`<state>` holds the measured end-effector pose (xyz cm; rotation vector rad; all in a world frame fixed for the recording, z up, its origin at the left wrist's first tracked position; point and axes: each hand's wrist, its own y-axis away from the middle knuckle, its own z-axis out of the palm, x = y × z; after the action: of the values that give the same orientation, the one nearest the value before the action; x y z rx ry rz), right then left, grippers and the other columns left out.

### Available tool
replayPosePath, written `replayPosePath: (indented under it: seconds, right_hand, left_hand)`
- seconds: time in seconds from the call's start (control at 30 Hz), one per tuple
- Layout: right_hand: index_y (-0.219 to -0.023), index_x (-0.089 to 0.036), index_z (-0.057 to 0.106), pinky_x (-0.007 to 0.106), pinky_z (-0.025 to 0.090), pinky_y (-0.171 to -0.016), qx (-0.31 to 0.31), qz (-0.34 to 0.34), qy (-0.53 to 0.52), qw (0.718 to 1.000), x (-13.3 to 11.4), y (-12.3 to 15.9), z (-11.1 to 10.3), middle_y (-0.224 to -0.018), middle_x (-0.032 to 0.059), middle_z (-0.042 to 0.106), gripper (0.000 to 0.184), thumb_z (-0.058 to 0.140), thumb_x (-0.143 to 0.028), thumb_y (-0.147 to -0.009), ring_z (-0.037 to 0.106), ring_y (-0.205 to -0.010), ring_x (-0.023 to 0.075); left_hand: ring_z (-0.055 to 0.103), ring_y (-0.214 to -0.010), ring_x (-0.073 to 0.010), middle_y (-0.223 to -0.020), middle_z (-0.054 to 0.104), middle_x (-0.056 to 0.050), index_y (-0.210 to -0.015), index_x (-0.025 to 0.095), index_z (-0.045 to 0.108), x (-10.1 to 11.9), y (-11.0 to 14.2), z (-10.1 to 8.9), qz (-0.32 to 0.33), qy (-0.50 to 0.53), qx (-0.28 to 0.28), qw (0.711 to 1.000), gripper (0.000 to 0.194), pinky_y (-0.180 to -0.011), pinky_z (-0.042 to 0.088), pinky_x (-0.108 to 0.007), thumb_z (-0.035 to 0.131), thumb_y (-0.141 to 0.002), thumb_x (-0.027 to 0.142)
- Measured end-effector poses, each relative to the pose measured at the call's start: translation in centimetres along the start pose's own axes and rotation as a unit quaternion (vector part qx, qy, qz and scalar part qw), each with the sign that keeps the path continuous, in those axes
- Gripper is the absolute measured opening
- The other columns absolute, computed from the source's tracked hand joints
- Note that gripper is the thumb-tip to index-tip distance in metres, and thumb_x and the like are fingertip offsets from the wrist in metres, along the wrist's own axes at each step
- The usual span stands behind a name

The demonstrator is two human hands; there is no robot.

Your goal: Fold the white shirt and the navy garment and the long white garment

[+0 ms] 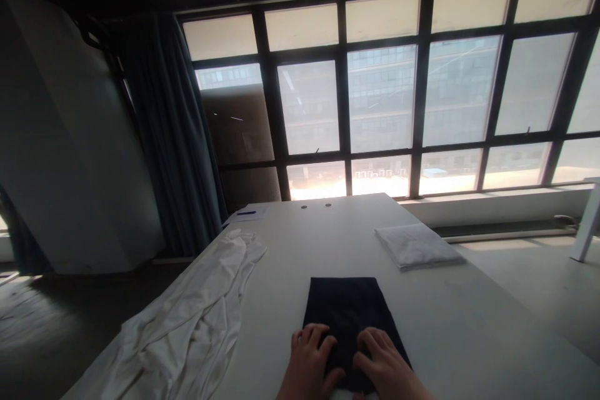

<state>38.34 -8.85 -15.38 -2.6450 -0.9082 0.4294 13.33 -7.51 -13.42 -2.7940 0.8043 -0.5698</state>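
My left hand (312,365) and right hand (382,365) are flat on a folded navy cloth (349,312) at the table's (469,337) near edge, fingers spread, not gripping. Folded white towel (417,247) toward the right edge, rumpled white fabric (187,319) along the left, paper (247,213) at the far corner, too small to read.

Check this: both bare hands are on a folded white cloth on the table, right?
No: the head view shows the left hand and right hand on a folded dark navy cloth, not white, lying on the white table.
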Motion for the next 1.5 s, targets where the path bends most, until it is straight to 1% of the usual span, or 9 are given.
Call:
replayPosePath:
  seconds: [0.1,0.2,0.33,0.67,0.9,1.03,1.17,1.33,1.5]
  right_hand:
    - [-0.097,-0.028,0.065,0.036,0.045,-0.087,-0.024,0.012,0.004,1.000,-0.2,0.1,0.6,-0.104,0.0010,0.066,0.019,0.075,-0.038,-0.084,0.060,-0.096,0.0234]
    - [-0.098,-0.029,0.063,0.037,0.043,-0.090,-0.051,0.033,-0.017,0.998,-0.1,-0.3,0.1,-0.107,-0.0013,0.065,0.027,0.080,-0.038,-0.079,0.058,-0.102,0.0251]
    - [-0.096,-0.029,0.064,0.042,0.038,-0.101,-0.017,0.113,-0.004,0.993,0.5,-0.9,-0.8,-0.107,-0.0030,0.066,0.015,0.066,-0.016,-0.088,0.056,-0.110,0.0252]
    - [-0.133,-0.030,0.065,0.039,0.044,-0.110,-0.045,0.196,-0.060,0.978,2.0,-0.3,-0.6,-0.144,0.0041,0.055,0.053,0.058,-0.015,-0.082,0.054,-0.129,0.0277]
    - [-0.137,-0.036,0.062,0.053,0.038,-0.113,0.001,0.247,0.018,0.969,7.7,0.8,-0.4,-0.160,0.0020,0.039,0.071,0.048,-0.005,-0.075,0.041,-0.142,0.0327]
    - [-0.138,-0.030,0.062,0.049,0.043,-0.109,0.032,0.260,-0.009,0.965,9.4,0.9,-0.4,-0.145,0.0081,0.057,0.063,0.049,-0.011,-0.079,0.053,-0.130,0.0302]
    - [-0.128,-0.023,0.065,0.044,0.048,-0.107,0.110,0.219,-0.130,0.961,8.9,0.5,0.3,-0.123,0.0100,0.068,0.048,0.047,-0.018,-0.084,0.061,-0.118,0.0258]
    - [-0.127,-0.022,0.059,0.036,0.057,-0.096,0.213,0.226,-0.266,0.913,7.6,0.0,1.9,-0.128,0.0131,0.063,0.038,0.045,-0.029,-0.093,0.063,-0.117,0.0227]
    - [-0.150,-0.027,0.042,0.031,0.055,-0.100,0.231,0.186,-0.242,0.924,5.6,0.1,2.1,-0.166,0.0083,0.026,0.065,0.042,-0.017,-0.086,0.040,-0.146,0.0221]
  left_hand:
    - [0.048,-0.134,-0.0400,-0.142,0.059,-0.008,-0.123,0.034,0.066,-0.3,-0.1,0.1,-0.028,0.011,-0.009,1.000,0.061,-0.111,0.036,-0.061,0.090,-0.068,0.041]
    - [0.043,-0.140,-0.0421,-0.149,0.054,-0.009,-0.129,0.035,0.064,-1.0,-0.2,-0.1,-0.003,0.027,-0.041,0.999,0.079,-0.114,0.036,-0.062,0.096,-0.057,0.043]
    - [0.051,-0.136,-0.0343,-0.144,0.060,-0.004,-0.128,0.037,0.065,-1.1,-0.4,-0.7,0.004,0.025,-0.034,0.999,0.064,-0.114,0.045,-0.053,0.086,-0.070,0.019]
    - [0.064,-0.124,-0.0250,-0.130,0.070,0.000,-0.117,0.029,0.070,-0.3,-0.9,-1.4,0.011,-0.015,0.015,1.000,0.046,-0.108,0.054,-0.042,0.065,-0.080,0.002]
    - [0.066,-0.121,-0.0239,-0.128,0.072,-0.001,-0.115,0.029,0.071,-1.3,-0.7,-0.7,0.007,-0.011,0.039,0.999,0.040,-0.105,0.056,-0.040,0.062,-0.086,0.003]
    - [0.064,-0.124,-0.0297,-0.133,0.069,-0.004,-0.121,0.031,0.069,-1.5,-0.3,-1.0,0.006,0.001,0.040,0.999,0.043,-0.106,0.055,-0.047,0.076,-0.081,0.018]
    - [0.058,-0.130,-0.0340,-0.138,0.066,-0.004,-0.127,0.033,0.065,-1.5,-0.1,-1.0,0.022,0.004,0.029,0.999,0.055,-0.114,0.044,-0.059,0.083,-0.076,0.029]
    - [0.059,-0.130,-0.0314,-0.139,0.065,-0.004,-0.126,0.032,0.067,-1.4,-0.3,-0.6,0.001,-0.003,0.032,0.999,0.048,-0.112,0.048,-0.052,0.075,-0.080,0.020]
    - [0.062,-0.126,-0.0307,-0.136,0.067,-0.003,-0.121,0.033,0.069,-1.4,-0.5,-0.2,0.000,-0.017,0.041,0.999,0.046,-0.109,0.051,-0.050,0.074,-0.079,0.017]
